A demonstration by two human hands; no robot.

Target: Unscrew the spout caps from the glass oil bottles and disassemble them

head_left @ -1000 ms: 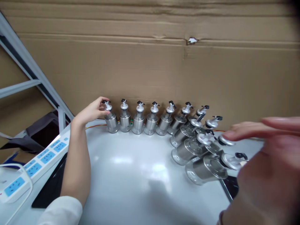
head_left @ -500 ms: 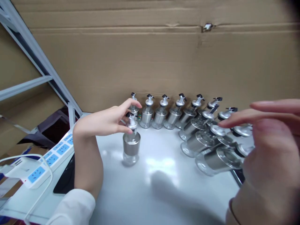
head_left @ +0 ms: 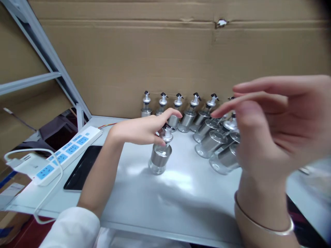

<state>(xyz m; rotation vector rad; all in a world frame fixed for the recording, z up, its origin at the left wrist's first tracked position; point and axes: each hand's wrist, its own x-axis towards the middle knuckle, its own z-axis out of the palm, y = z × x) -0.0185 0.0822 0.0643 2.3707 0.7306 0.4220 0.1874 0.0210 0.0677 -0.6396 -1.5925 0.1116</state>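
Observation:
My left hand point(head_left: 146, 129) is closed with thumb and fingers around the silver top of a glass oil bottle point(head_left: 160, 155). The bottle has a steel band and a black-tipped pour spout, and tilts a little over the white table. Part of its spout is hidden by my fingers. My right hand point(head_left: 279, 127), wearing a thin bangle point(head_left: 263, 227), is raised at the right. Its fingers are bent with a gap to the thumb, holding nothing, and it covers part of a group of similar bottles point(head_left: 213, 141).
More oil bottles point(head_left: 188, 119) stand in a row along the cardboard wall point(head_left: 144, 55). On the left of the table point(head_left: 134, 203) lie a white power strip point(head_left: 67, 151) with a plugged-in cable and a black tablet-like device point(head_left: 82, 168). A grey metal frame point(head_left: 51, 55) rises at the left.
My left hand and the bottle have moved to the right, and the bottle leans more. My right hand has risen and shifted left. The view has shifted slightly.

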